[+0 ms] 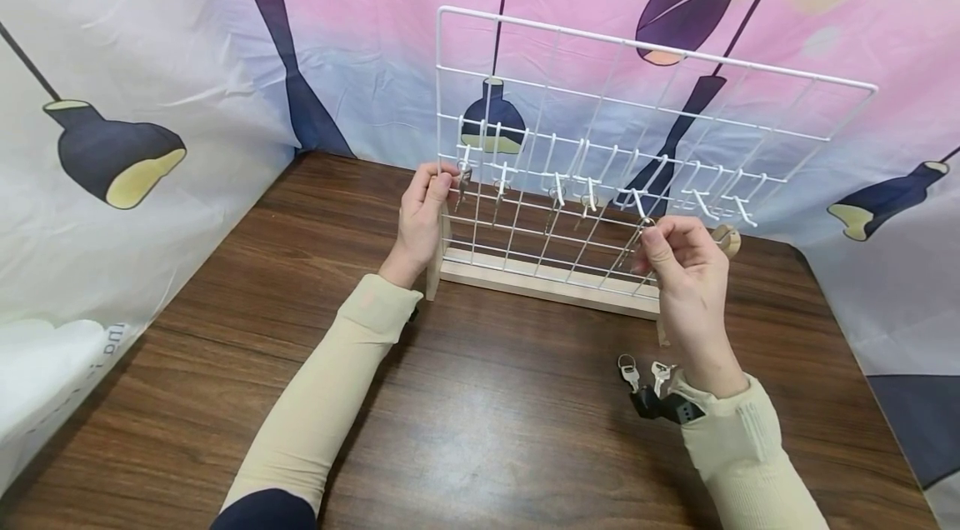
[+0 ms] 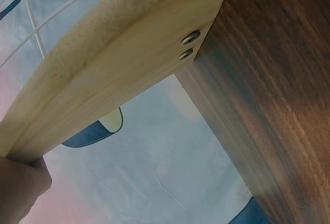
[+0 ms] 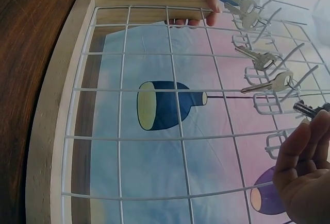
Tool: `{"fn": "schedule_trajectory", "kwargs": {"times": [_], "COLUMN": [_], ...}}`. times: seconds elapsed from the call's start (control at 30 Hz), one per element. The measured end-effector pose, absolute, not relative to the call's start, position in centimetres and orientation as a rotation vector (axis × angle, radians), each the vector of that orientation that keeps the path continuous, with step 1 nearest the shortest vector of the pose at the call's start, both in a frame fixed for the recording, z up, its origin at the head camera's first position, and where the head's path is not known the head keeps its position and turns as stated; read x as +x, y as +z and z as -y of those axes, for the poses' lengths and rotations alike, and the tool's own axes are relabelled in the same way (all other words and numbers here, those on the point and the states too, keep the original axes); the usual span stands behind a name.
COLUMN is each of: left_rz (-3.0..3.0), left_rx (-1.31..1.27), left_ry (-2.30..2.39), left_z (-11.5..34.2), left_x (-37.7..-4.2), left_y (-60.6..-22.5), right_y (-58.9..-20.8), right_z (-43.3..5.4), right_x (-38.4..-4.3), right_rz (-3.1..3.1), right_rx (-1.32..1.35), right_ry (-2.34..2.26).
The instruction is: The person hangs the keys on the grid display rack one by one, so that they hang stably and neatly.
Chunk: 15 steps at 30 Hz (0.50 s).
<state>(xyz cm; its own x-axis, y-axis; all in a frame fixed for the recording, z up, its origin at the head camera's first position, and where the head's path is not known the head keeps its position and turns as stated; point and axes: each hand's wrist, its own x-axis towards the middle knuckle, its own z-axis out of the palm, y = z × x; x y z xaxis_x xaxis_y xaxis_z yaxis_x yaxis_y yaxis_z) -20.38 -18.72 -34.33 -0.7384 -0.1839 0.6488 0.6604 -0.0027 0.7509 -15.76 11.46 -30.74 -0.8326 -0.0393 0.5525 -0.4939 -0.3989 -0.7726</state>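
A white wire grid rack [image 1: 622, 41] stands on a wooden base, with several keys hanging from its hooks. My left hand [image 1: 422, 213] grips the rack's wooden side post [image 2: 103, 80] at the left end. At a hook right of the middle, my right hand [image 1: 686, 272] pinches a key [image 3: 309, 109]; its ring is by the hook tip. Left of it, keys such as this silver one [image 3: 281, 81] hang from other hooks. Two keys lie on the table below my right wrist: a ringed key [image 1: 628, 373] and a silver key [image 1: 661, 376].
Bare hooks [image 1: 742, 213] stick out at the rack's right end. The wooden base bar [image 1: 547, 284] runs along the bottom on a dark wood table [image 1: 480, 430]. A lamp-patterned cloth [image 1: 375, 30] hangs behind and at the sides.
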Motion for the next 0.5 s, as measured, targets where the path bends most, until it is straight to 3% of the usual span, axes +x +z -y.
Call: {"fn": "schedule_trajectory", "kwargs": {"times": [0.5], "left_rz": [1.674], "left_rx": [-0.489], "left_ry": [-1.810], "left_z": [18.62], "left_x": [-20.31], "left_y": [-34.32], "right_y": [-30.86], "right_z": [-11.38], "right_x": [-15.96], "right_rz": [1.518], "right_rx": [0.638], "right_ry": [2.380]}}
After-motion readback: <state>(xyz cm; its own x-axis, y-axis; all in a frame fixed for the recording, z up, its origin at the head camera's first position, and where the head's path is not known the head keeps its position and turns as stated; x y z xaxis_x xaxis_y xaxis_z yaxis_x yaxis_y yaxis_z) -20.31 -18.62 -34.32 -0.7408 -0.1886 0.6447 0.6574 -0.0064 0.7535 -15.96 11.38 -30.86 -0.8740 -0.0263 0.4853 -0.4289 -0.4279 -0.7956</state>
